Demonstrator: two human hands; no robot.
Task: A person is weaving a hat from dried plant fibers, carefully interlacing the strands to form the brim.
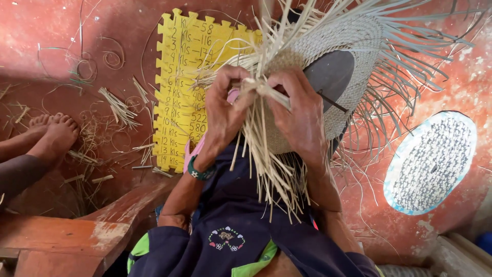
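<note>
Hands, two: left hand (224,114) and right hand (300,115) on one straw hat (328,77).

The straw hat (328,56) in the left hand (223,110) and right hand (302,115) is pale tan, with a dark grey block inside it. Left of the hands lies a bright yellow foam mat (179,97) with black writing. Far right of the hands sits a round plate (430,161), white with grey speckles and a light blue rim. The floor (41,31) is red. On the left wrist is a green band (199,173).
</note>
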